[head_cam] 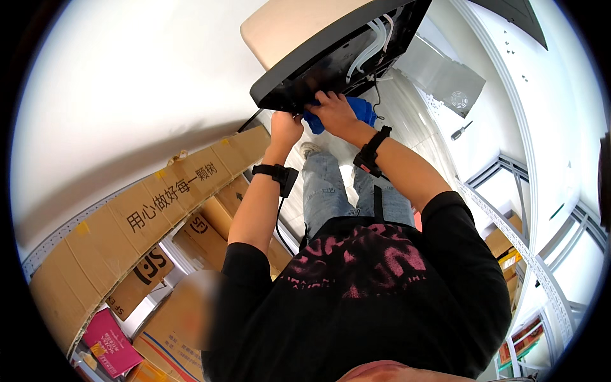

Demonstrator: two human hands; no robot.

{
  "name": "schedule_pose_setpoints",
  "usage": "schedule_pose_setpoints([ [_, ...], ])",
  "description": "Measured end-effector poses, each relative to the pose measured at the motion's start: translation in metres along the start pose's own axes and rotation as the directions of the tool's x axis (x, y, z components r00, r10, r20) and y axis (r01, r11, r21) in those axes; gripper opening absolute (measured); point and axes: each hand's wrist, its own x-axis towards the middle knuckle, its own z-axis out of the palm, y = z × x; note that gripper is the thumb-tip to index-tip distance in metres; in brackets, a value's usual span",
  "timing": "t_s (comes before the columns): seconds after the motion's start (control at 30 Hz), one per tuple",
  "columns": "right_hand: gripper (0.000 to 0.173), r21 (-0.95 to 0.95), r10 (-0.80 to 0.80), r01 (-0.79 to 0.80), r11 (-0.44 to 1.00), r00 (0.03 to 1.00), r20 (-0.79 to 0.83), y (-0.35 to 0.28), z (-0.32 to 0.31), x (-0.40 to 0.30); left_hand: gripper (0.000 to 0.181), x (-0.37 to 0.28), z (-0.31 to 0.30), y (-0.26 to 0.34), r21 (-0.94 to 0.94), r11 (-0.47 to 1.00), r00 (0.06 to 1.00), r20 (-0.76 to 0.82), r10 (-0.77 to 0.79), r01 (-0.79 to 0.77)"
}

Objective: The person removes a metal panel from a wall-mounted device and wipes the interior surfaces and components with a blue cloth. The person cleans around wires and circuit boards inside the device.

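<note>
A cabinet-like appliance with a beige body (296, 28) and a dark grey frame (305, 57) stands before me, its open side showing white tubes (374, 45) in a black interior. My left hand (286, 129) is at the frame's lower corner, fingertips hidden by the edge. Beside it, my right hand (331, 112) reaches to the same lower edge, fingers bent against the dark interior. A blue cloth or bag (360, 112) lies under and behind my right hand; whether I grip it is unclear. A thin black cable (377, 95) hangs next to it.
A grey vented metal panel (444, 76), a screwdriver (460, 131) and several small screws (510, 47) rest on a white surface at right. A dark panel (520, 19) lies farther up. A long cardboard piece (143, 205) tops shelved boxes (205, 238) at left.
</note>
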Motion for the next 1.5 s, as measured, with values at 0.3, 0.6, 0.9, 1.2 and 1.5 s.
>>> schedule_pose_setpoints([
  [0.3, 0.041, 0.054, -0.007, 0.009, 0.999, 0.999, -0.035, 0.005, -0.011, -0.003, 0.036, -0.002, 0.004, 0.004, -0.03, 0.999, 0.999, -0.035, -0.034, 0.033],
  [0.6, 0.051, 0.114, 0.032, -0.047, 0.992, 0.991, 0.127, 0.003, -0.018, -0.013, 0.038, 0.001, 0.0, 0.003, 0.026, 1.0, 1.0, 0.02, -0.001, 0.0],
  [0.9, 0.056, 0.237, 0.032, -0.013, 0.971, 0.997, -0.074, -0.007, -0.029, 0.005, 0.049, 0.003, 0.001, 0.003, -0.008, 1.0, 1.0, -0.004, 0.018, -0.018],
  [1.2, 0.058, 0.224, 0.053, -0.067, 0.972, 0.996, 0.064, -0.012, -0.035, 0.003, 0.05, 0.004, 0.0, 0.0, -0.003, 1.0, 0.999, 0.044, 0.003, -0.003],
  [1.5, 0.056, 0.237, 0.12, -0.107, 0.966, 0.992, -0.041, -0.019, -0.03, 0.001, 0.053, 0.004, 0.002, 0.002, -0.06, 0.998, 1.0, -0.025, 0.006, -0.008],
])
